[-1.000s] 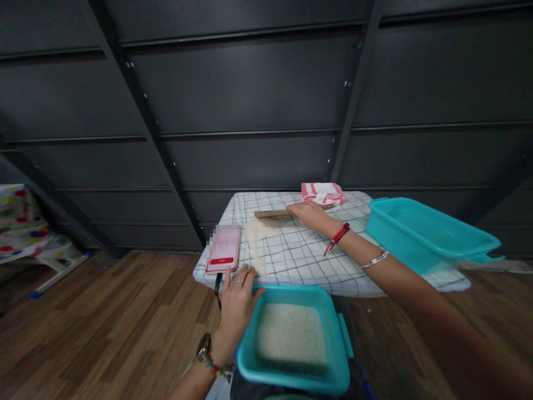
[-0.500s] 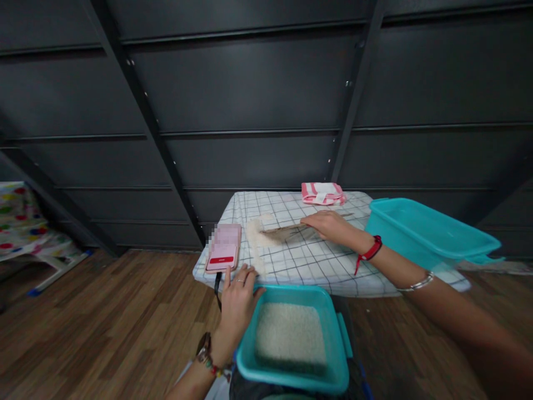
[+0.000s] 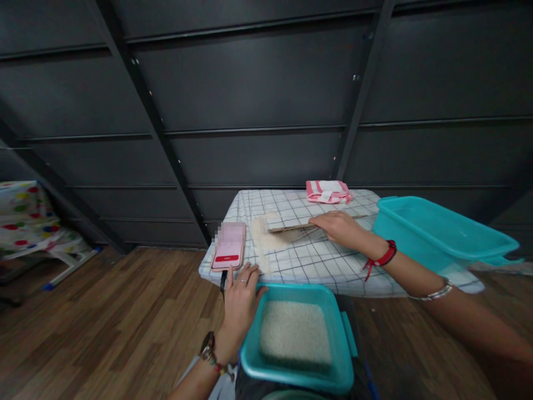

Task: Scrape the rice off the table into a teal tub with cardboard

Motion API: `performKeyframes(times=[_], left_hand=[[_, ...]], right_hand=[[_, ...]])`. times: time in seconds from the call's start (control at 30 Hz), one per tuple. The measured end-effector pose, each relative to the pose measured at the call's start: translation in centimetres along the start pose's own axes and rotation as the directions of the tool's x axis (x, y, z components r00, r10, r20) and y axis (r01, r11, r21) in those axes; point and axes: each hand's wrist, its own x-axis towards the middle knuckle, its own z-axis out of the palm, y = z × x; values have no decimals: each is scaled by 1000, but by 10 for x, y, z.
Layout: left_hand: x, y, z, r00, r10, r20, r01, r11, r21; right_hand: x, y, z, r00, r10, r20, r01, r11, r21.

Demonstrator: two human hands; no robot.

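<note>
My right hand point(image 3: 339, 226) lies on a flat strip of cardboard point(image 3: 291, 221) that rests on the checked tablecloth point(image 3: 316, 261); its fingers press the strip down. At the strip's left end is a pile of white rice point(image 3: 266, 240). My left hand point(image 3: 239, 303) grips the far left rim of a teal tub point(image 3: 254, 355) full of rice, held below the table's near edge, fingers curled over the rim.
A pink phone point(image 3: 229, 253) lies at the table's left edge. A folded pink-and-white cloth point(image 3: 328, 191) sits at the back. An empty teal tub point(image 3: 441, 236) stands at the right. Dark metal wall panels point(image 3: 250, 100) rise behind; wooden floor point(image 3: 104, 322) lies all around.
My right hand has drawn the cardboard strip nearer and to the right across the cloth, and the rice pile has spread with it. My left hand has stayed on the tub's rim.
</note>
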Motion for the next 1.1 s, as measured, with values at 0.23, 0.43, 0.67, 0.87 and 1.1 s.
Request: performKeyframes(times=[0.23, 0.43, 0.67, 0.87, 1.1], left_hand=[[0, -1, -2, 1000, -2, 0, 2, 1000, 11], [2, 0, -1, 1000, -10, 3, 10, 1000, 9], [2, -1, -1, 1000, -1, -9, 1, 1000, 5], [0, -3, 2, 999, 25, -36, -25, 1000, -2], [-1, -3, 5, 999, 10, -49, -10, 1000, 3]], right_hand=[[-21, -19, -21, 997, -69, -26, 71, 996, 59], [-25, -20, -31, 994, -64, -88, 66, 997, 29], [-23, -22, -27, 998, -45, -48, 44, 999, -19], [-36, -32, -31, 992, -103, -72, 104, 995, 0], [-44, -12, -39, 996, 87, -18, -89, 989, -117]])
